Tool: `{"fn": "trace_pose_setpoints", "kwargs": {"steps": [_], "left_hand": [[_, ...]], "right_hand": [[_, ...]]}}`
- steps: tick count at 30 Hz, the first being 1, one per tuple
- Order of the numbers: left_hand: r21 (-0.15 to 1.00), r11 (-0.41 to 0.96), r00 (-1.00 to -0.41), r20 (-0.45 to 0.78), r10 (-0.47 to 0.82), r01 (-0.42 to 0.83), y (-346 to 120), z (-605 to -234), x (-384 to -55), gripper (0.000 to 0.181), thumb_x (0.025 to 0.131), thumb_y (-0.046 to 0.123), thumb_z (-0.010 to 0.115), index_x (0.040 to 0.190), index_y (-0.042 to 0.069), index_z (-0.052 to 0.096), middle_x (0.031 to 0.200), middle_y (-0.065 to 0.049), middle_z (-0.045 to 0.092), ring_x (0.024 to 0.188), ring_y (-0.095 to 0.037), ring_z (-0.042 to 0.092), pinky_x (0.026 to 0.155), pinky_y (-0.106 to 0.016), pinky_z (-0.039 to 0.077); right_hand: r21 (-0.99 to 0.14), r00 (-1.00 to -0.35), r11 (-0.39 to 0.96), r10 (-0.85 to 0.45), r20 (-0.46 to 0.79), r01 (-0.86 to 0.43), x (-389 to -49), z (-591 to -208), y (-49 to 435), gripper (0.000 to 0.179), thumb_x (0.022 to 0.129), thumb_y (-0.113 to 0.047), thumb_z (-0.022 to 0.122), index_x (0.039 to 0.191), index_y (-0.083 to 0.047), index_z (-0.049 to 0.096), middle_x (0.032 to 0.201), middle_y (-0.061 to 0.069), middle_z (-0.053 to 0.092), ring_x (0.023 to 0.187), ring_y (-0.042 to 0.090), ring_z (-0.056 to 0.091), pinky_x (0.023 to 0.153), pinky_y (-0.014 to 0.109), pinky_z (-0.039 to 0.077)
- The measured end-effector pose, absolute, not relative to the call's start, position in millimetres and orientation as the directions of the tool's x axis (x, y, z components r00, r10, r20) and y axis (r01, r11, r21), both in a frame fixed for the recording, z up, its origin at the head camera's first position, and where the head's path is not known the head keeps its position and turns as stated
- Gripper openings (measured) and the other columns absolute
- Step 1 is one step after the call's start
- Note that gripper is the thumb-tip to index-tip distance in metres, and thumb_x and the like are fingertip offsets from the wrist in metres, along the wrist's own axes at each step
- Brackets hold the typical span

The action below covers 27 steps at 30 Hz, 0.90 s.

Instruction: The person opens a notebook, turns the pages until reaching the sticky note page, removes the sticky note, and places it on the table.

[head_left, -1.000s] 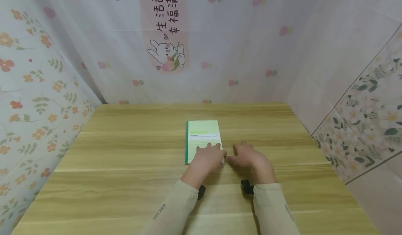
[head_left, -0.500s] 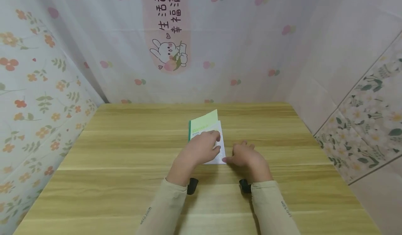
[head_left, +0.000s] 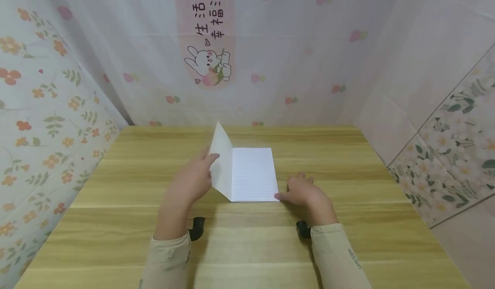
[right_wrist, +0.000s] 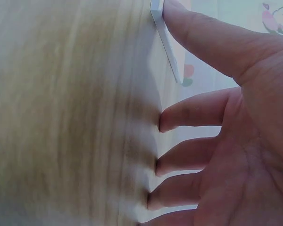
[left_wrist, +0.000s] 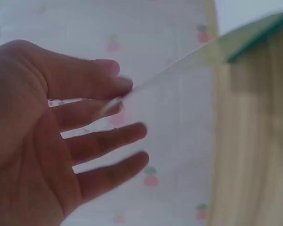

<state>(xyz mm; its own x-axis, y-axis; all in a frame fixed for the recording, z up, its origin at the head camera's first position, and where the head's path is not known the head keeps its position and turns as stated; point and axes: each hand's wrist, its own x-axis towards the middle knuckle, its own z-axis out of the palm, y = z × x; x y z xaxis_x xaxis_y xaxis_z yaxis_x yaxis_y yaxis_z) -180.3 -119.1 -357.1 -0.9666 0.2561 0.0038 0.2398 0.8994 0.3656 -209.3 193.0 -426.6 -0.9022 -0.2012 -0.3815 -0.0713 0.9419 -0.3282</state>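
Observation:
A notebook (head_left: pixel 253 175) lies on the table with its lined white page facing up. Its front cover (head_left: pixel 221 168) stands raised at a slant on the left, pale inner side toward the page. My left hand (head_left: pixel 189 179) pinches the cover's free edge between thumb and forefinger; in the left wrist view the other fingers stretch out loosely below it, and the green spine strip (left_wrist: pixel 262 40) shows at upper right. My right hand (head_left: pixel 305 191) presses its thumb on the page's lower right corner, while its other fingertips (right_wrist: pixel 166 123) rest on the table beside the notebook.
The wood-grain table (head_left: pixel 127 186) reaches back to a printed curtain (head_left: pixel 301 57). Floral cloth (head_left: pixel 58 121) hangs at the left and patterned panels (head_left: pixel 444 151) stand at the right. A black wrist mount (head_left: pixel 198 229) sits at the left sleeve.
The left hand has moved left from over the notebook, swinging the front cover up and leftward and exposing the lined page. The right thumb now rests on the page corner; that hand barely moved.

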Motion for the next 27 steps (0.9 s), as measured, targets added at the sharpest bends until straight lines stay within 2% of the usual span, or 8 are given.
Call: {"fn": "trace_pose_setpoints", "kwargs": {"steps": [2, 5, 14, 17, 21, 23, 25, 27], "left_hand": [[0.347, 0.912, -0.968, -0.037, 0.246, 0.219, -125.6, -363.1, -180.5, 0.064, 0.098, -0.007, 0.046, 0.160, 0.010, 0.048, 0.177, -0.025, 0.019, 0.154, -0.050, 0.041, 0.101, -0.055, 0.057], [0.337, 0.923, -0.966, -0.109, 0.235, 0.186, -129.4, -372.5, -182.6, 0.065, 0.098, -0.006, 0.044, 0.161, 0.009, 0.046, 0.178, -0.024, 0.011, 0.158, -0.054, 0.028, 0.115, -0.062, 0.047], [0.283, 0.958, -0.941, -0.311, 0.130, 0.039, -131.1, -402.9, -192.9, 0.059, 0.106, 0.022, 0.051, 0.163, 0.008, 0.042, 0.175, -0.030, 0.018, 0.161, -0.060, 0.007, 0.119, -0.084, 0.021], [0.263, 0.964, -0.933, -0.334, 0.132, 0.042, -124.6, -414.8, -198.8, 0.058, 0.107, 0.026, 0.052, 0.160, 0.005, 0.044, 0.175, -0.027, 0.021, 0.163, -0.056, 0.007, 0.121, -0.084, 0.016], [0.289, 0.950, -0.918, -0.332, 0.217, 0.120, -107.0, -426.6, -208.9, 0.059, 0.109, 0.030, 0.054, 0.161, 0.003, 0.043, 0.177, -0.022, 0.022, 0.164, -0.051, 0.014, 0.125, -0.077, 0.022], [0.326, 0.935, -0.905, -0.343, 0.252, 0.137, -98.2, -428.1, -212.3, 0.064, 0.109, 0.037, 0.056, 0.165, 0.011, 0.038, 0.178, -0.018, 0.019, 0.163, -0.053, 0.015, 0.123, -0.078, 0.025], [0.351, 0.927, -0.892, -0.368, 0.264, 0.129, -91.2, -428.1, -213.8, 0.070, 0.108, 0.045, 0.058, 0.169, 0.021, 0.033, 0.180, -0.013, 0.014, 0.162, -0.057, 0.013, 0.120, -0.082, 0.025], [0.357, 0.928, -0.884, -0.393, 0.253, 0.106, -86.4, -427.0, -213.9, 0.074, 0.106, 0.050, 0.061, 0.170, 0.028, 0.030, 0.181, -0.007, 0.012, 0.161, -0.060, 0.010, 0.118, -0.085, 0.023]], "right_hand": [[-0.332, -0.904, 0.940, -0.202, -0.377, -0.071, -209.0, -426.5, 193.2, 0.079, 0.101, -0.046, 0.070, 0.145, 0.016, 0.050, 0.157, 0.056, 0.022, 0.143, 0.081, 0.017, 0.114, 0.085, 0.027], [-0.324, -0.904, 0.944, -0.196, -0.380, -0.068, -208.8, -426.9, 193.7, 0.079, 0.101, -0.047, 0.070, 0.145, 0.016, 0.051, 0.157, 0.056, 0.021, 0.145, 0.080, 0.016, 0.114, 0.085, 0.028], [-0.313, -0.899, 0.948, -0.193, -0.394, -0.067, -208.6, -428.8, 190.9, 0.082, 0.101, -0.048, 0.069, 0.148, 0.016, 0.048, 0.158, 0.055, 0.019, 0.146, 0.079, 0.015, 0.113, 0.086, 0.028], [-0.313, -0.897, 0.947, -0.196, -0.397, -0.068, -208.6, -429.3, 190.0, 0.082, 0.102, -0.048, 0.069, 0.149, 0.016, 0.047, 0.159, 0.055, 0.019, 0.146, 0.079, 0.015, 0.114, 0.086, 0.028], [-0.287, -0.896, 0.955, -0.192, -0.402, -0.076, -209.3, -428.2, 189.9, 0.080, 0.102, -0.048, 0.069, 0.147, 0.015, 0.049, 0.158, 0.054, 0.022, 0.145, 0.079, 0.019, 0.113, 0.085, 0.031], [-0.272, -0.896, 0.958, -0.197, -0.399, -0.089, -210.3, -426.7, 190.3, 0.069, 0.101, -0.048, 0.070, 0.131, 0.013, 0.060, 0.156, 0.053, 0.031, 0.144, 0.077, 0.027, 0.113, 0.082, 0.035], [-0.268, -0.893, 0.957, -0.214, -0.396, -0.111, -210.9, -423.7, 190.3, 0.056, 0.101, -0.048, 0.070, 0.108, 0.008, 0.066, 0.152, 0.049, 0.042, 0.142, 0.073, 0.035, 0.112, 0.079, 0.038], [-0.259, -0.889, 0.956, -0.235, -0.393, -0.139, -212.6, -420.8, 190.3, 0.050, 0.100, -0.048, 0.071, 0.082, -0.003, 0.062, 0.127, 0.036, 0.066, 0.126, 0.057, 0.058, 0.105, 0.066, 0.049]]}}
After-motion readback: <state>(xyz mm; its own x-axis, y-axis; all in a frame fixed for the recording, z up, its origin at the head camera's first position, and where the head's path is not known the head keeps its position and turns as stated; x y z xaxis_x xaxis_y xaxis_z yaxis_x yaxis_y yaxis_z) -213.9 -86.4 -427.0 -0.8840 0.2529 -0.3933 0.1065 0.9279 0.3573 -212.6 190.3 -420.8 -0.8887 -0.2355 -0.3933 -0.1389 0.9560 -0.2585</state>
